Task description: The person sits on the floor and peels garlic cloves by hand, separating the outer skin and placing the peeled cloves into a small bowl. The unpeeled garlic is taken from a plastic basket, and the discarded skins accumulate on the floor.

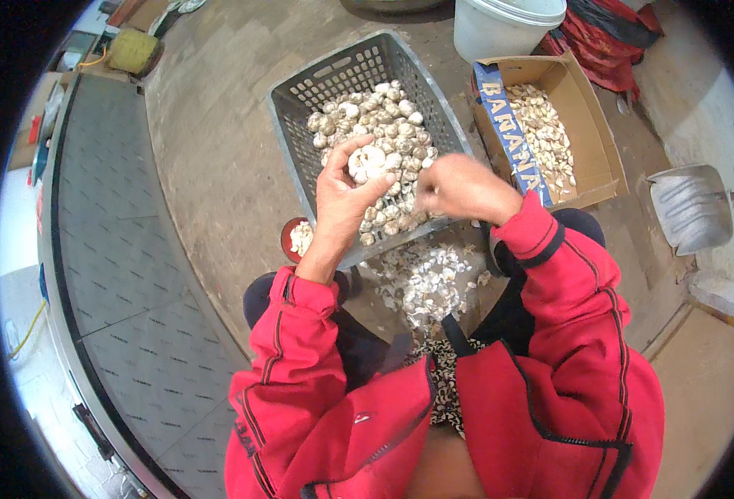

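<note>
My left hand (346, 193) holds a partly opened garlic bulb (367, 163) between thumb and fingers, its pale cloves facing up. To the right of it is my right hand (460, 188), blurred, with its fingers curled; whether it holds anything cannot be made out. Both hands are over a grey plastic crate (292, 146) that holds many garlic bulbs (398, 112). Right of the crate, an open cardboard box (599, 134) contains loose garlic cloves (545, 134). A small red bowl (287, 240) with cloves stands by the crate's near left corner.
Garlic skins (435, 284) litter the floor between my legs. A white bucket (504, 34) stands behind the cardboard box, beside a red and black bag (610, 43). A metal shovel blade (691, 209) leans at the right. A long grey panel (123, 249) lies along the left.
</note>
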Motion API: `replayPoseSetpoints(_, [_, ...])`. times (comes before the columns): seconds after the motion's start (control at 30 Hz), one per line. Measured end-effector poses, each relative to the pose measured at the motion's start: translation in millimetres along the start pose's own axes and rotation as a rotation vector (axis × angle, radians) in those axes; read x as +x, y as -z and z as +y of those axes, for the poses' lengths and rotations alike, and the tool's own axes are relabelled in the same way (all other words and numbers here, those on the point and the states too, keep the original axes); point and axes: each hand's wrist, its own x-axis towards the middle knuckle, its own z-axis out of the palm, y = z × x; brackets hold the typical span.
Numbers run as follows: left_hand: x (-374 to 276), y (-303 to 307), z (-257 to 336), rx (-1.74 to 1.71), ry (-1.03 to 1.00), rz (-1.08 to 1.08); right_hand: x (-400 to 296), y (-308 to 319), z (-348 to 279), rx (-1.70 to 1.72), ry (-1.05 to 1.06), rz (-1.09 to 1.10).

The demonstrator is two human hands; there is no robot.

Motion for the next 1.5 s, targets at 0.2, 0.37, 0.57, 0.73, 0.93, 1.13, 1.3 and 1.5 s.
replayPoseSetpoints(0.2, [2,-6,-12,0.082,-0.081,-0.017,11,0,-16,0.963,-0.295,0.315])
replayPoseSetpoints(0.37, [1,-9,-1,-0.052,-0.017,-0.100,13,-6,-8,0.801,-0.206,0.384])
replayPoseSetpoints(0.57, [1,-5,0,-0.228,0.080,-0.155,9,4,-12,0.754,-0.195,0.336])
replayPoseSetpoints(0.73, [4,2,4,-0.344,0.067,-0.122,3,8,-14,0.640,-0.028,-0.066])
replayPoseSetpoints(0.93, [0,3,9,-0.209,0.074,-0.145,-2,8,2,0.145,0.023,-0.054])
replayPoseSetpoints(1.13, [-2,-10,5,-0.030,-0.040,-0.184,10,11,-16,0.704,-0.168,0.343])
replayPoseSetpoints(1.3, [-4,-9,-1,0.296,-0.147,-0.180,14,-1,-17,0.567,-0.051,0.406])
replayPoseSetpoints(1.5, [-4,-8,4,0.685,-0.387,-0.206,13,0,-18,0.898,-0.211,0.195])
